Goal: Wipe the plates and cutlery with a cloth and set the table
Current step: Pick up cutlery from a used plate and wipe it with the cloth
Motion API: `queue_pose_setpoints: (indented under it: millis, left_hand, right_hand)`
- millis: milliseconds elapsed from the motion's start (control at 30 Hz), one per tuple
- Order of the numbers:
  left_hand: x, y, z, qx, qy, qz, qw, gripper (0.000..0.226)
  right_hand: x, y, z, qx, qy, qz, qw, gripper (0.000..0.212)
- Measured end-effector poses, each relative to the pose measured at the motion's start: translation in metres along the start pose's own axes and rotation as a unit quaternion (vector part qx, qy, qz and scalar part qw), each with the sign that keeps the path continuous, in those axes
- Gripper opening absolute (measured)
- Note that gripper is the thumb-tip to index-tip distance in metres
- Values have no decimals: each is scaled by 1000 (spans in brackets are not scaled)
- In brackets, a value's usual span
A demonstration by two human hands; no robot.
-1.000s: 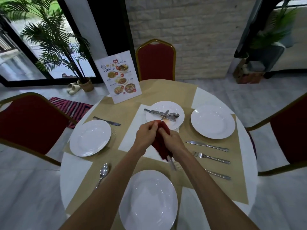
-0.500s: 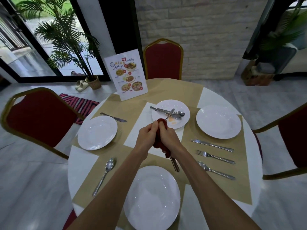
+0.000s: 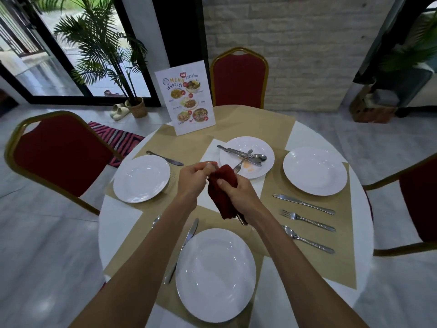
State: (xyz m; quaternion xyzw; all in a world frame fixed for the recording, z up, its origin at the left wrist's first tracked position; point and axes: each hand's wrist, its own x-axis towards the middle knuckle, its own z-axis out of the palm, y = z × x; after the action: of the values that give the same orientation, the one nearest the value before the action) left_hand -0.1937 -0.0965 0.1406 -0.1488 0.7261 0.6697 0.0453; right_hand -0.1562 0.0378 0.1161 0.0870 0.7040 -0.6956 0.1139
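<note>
Fig.: head view of round white counter (image 3: 361,216) w/ tan mats (image 3: 326,263).

- L hand (image 3: 192,182): held above counter centre, fingers pinching the shiny upper end of a utensil (image 3: 242,220); type cannot be told.
- R hand (image 3: 242,196): just beside L hand, fingers clenched round a red cloth (image 3: 222,192) that wraps the utensil's shaft. The handle tip pokes out below the cloth.
- Far plate (image 3: 238,140): carries a cutlery heap (image 3: 243,156) (knife, fork, spoon, crossed) plus an orange smear.
- Near plate (image 3: 215,274), L plate (image 3: 141,178), R plate (image 3: 315,171): white, glossy, one per mat.
- Near knife (image 3: 184,247): just L of near plate, partly under L forearm.
- L knife (image 3: 164,158): beyond L plate.
- R knife (image 3: 303,204), fork (image 3: 308,220), spoon (image 3: 308,239): parallel on R mat, in that order going from R plate toward the viewer.
- Menu card (image 3: 185,97): upright at far L edge.
- Red chairs (image 3: 61,152) stand round the counter.
</note>
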Motion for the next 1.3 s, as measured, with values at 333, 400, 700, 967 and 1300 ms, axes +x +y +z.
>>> queue_pose_setpoints:
  millis: [333,400,700,967,1300]
  left_hand:
    - [5,-11,-4,52,-29,44,997,23]
    - [12,-7,-10,68,-32,46,996,23]
    - [-1,-18,12,53,53,0,997,27]
    - [60,2,-33,-152,107,-77,979,11]
    - [140,6,-92,360,-109,54,925,22]
  right_hand:
    - [-6,-5,8,-13,-35,24,999,17]
    - [-9,-2,11,12,-31,22,999,20]
    - [9,-9,14,-8,-5,9,1000,19]
    - [26,-5,12,-135,-80,48,986,10]
    - [141,-54,18,-120,-19,44,992,44]
